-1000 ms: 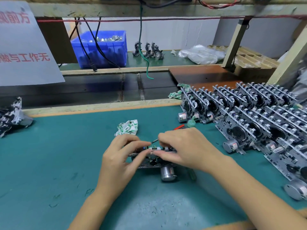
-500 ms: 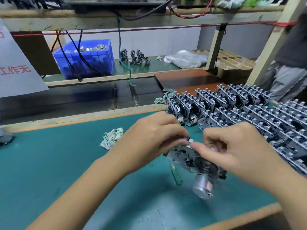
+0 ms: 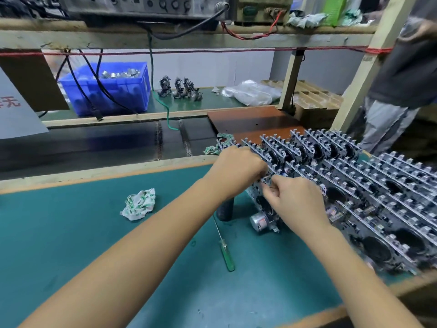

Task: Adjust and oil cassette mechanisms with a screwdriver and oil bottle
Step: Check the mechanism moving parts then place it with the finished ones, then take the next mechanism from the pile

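Now | both my hands, left (image 3: 238, 169) and right (image 3: 295, 200), pinch 1 cassette mechanism (image 3: 262, 204) at the stack's (image 3: 378, 185) near end | judged light, stiff, snaggy; hold the frame edges | screwdriver (image 3: 224, 247) lies loose on the mat (image 3: 71, 233)

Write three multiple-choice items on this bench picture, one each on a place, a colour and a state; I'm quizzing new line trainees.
1. Where does the green-handled screwdriver lie?
A. on the teal bench mat
B. in the blue plastic crate
C. on the upper shelf

2. What colour is the crate of metal parts?
A. red
B. blue
C. yellow

3. What are the two hands doing?
A. resting flat on the mat
B. both holding one metal cassette mechanism
C. gripping the screwdriver

Answers:
1 A: it lies on the mat, between the forearms.
2 B: its walls are blue.
3 B: left hand and right hand meet on the mechanism beside the stacked rows.
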